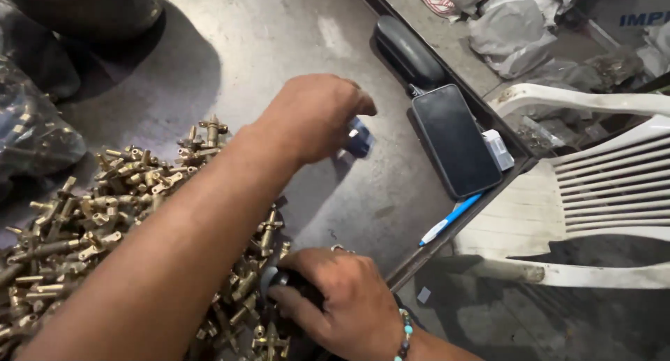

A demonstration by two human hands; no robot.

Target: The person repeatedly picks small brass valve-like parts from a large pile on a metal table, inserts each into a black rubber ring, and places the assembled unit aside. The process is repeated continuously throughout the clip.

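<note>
Head view: your left hand (pixel 314 120) reaches across the table (pixel 279 40), fingers pinched on a small blue part (pixel 359 139), light and easily dropped. Your right hand (pixel 345 305) clenches a dark round piece (pixel 279 281) beside the brass fittings (pixel 105 221); these are probably heavy, stiff, best gripped by the body.

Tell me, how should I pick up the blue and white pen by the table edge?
Pinch the pen around the middle of its barrel, coming straight down from above. It lies flat and slanted at the metal table's edge, just below the black phone. A push from the side would probably roll the thin, round pen off towards the white plastic chair.
</note>
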